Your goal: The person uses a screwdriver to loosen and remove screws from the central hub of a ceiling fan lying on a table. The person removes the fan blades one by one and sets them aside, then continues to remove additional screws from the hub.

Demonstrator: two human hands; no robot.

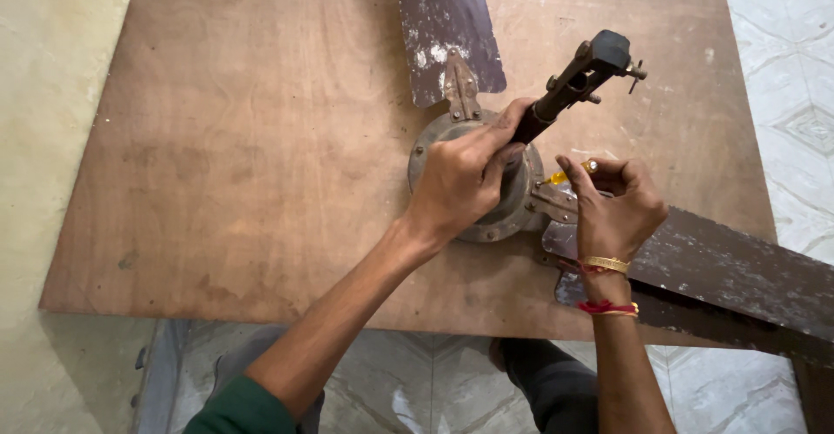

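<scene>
An old brown ceiling fan lies on a wooden board [261, 139]. Its round motor housing [426, 143] sits at the middle, with the dark down rod [578, 73] sticking up and to the right. My left hand [460, 182] is closed around the base of the rod on top of the motor. My right hand [612, 208] grips a small yellow-handled tool [563, 176] at the blade bracket [552, 201] on the motor's right side. One worn blade [447, 26] points away, and another blade [738, 269] runs off to the right.
The board lies on a pale tiled floor [782, 69], beside a cream wall [52, 139] on the left. My legs in dark trousers [539, 382] show below the board's near edge. A third blade [695, 317] lies partly under the right one.
</scene>
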